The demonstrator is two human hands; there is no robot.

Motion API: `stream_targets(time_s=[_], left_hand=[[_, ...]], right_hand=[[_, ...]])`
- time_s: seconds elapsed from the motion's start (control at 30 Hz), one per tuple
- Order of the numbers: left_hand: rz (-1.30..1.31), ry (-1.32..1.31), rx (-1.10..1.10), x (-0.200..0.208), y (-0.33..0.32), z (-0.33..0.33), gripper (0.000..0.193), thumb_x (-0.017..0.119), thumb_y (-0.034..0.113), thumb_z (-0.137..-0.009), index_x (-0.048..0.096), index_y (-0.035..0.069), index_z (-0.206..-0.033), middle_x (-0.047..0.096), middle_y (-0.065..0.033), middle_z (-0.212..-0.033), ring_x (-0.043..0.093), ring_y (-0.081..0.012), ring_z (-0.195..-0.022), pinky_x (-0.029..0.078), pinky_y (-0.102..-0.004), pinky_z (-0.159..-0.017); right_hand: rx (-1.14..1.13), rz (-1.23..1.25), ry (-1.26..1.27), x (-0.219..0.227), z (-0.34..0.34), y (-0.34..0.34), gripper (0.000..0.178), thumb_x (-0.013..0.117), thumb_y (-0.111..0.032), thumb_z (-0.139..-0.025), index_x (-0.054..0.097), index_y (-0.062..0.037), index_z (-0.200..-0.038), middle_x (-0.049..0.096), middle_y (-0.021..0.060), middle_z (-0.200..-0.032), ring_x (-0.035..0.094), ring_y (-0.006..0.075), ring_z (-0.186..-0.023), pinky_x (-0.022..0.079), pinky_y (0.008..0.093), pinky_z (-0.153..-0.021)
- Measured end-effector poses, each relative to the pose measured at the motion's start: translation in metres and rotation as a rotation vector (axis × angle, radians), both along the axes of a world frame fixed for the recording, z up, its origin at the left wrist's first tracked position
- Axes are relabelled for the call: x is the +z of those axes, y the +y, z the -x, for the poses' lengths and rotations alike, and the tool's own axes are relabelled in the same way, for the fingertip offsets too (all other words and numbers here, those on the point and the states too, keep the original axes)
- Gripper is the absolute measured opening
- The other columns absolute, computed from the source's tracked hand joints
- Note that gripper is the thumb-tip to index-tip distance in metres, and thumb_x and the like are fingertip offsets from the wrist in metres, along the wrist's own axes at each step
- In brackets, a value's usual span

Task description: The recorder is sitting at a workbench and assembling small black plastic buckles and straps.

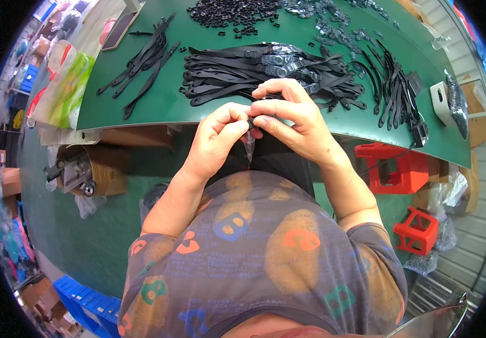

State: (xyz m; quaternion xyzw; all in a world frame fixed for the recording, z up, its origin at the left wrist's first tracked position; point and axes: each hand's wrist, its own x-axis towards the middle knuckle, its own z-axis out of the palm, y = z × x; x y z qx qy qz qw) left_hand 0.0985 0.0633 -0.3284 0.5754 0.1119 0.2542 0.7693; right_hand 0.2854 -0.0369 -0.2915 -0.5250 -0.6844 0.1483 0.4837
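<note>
My left hand (217, 135) and my right hand (296, 121) meet in front of the green table's near edge. Thumbs and fingertips of both pinch a small black piece (250, 122), mostly covered by the fingers, so its kind is unclear. Below the fingertips hangs a narrow, greyish, shiny strip (249, 149). Just beyond my hands lies a broad pile of black straps (220, 76) with rounded, holed ends. Clear plastic buckles (279, 62) sit across the middle of that pile.
On the green table (164, 110), more black straps (144, 62) lie left and another bunch (392, 90) right. Small black loops (232, 14) and clear buckles (333, 25) are heaped at the back. A white box (439, 105) stands far right. Red stools (395, 174) are below right, an open carton (105, 172) below left.
</note>
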Motion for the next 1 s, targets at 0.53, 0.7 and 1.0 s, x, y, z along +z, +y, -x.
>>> stream_targets(time_s=[0.53,0.7,1.0], left_hand=[[0.062,-0.057,0.049,-0.005,-0.006,-0.004,0.015,0.065,0.003,-0.093,0.057,0.003,-0.106,0.061,-0.0051,-0.11,0.06,-0.0114,-0.092,0.051,-0.0277,-0.085],[-0.576,0.204,0.375,0.006,-0.008,-0.005,0.035,0.077,0.004,-0.08,0.063,0.007,-0.113,0.063,-0.0024,-0.096,0.058,-0.0104,-0.076,0.05,-0.0248,-0.069],[-0.562,0.176,0.337,0.001,-0.001,0.0,0.023,0.076,0.005,-0.086,0.067,0.004,-0.107,0.062,0.0022,-0.093,0.051,-0.0034,-0.073,0.039,-0.0185,-0.058]], right_hand=[[0.037,0.155,-0.098,0.007,-0.003,0.001,0.013,0.071,-0.008,-0.088,0.068,-0.0016,-0.099,0.06,0.0107,-0.111,0.059,0.023,-0.107,0.047,0.0343,-0.092],[0.023,0.181,0.027,0.003,-0.005,0.003,0.008,0.068,-0.007,-0.09,0.067,-0.001,-0.095,0.062,0.0115,-0.111,0.06,0.0219,-0.108,0.048,0.0342,-0.094],[-0.025,0.19,0.04,0.003,-0.007,0.005,0.007,0.066,-0.008,-0.089,0.064,-0.0019,-0.09,0.063,0.0107,-0.118,0.059,0.0199,-0.11,0.046,0.0332,-0.095]])
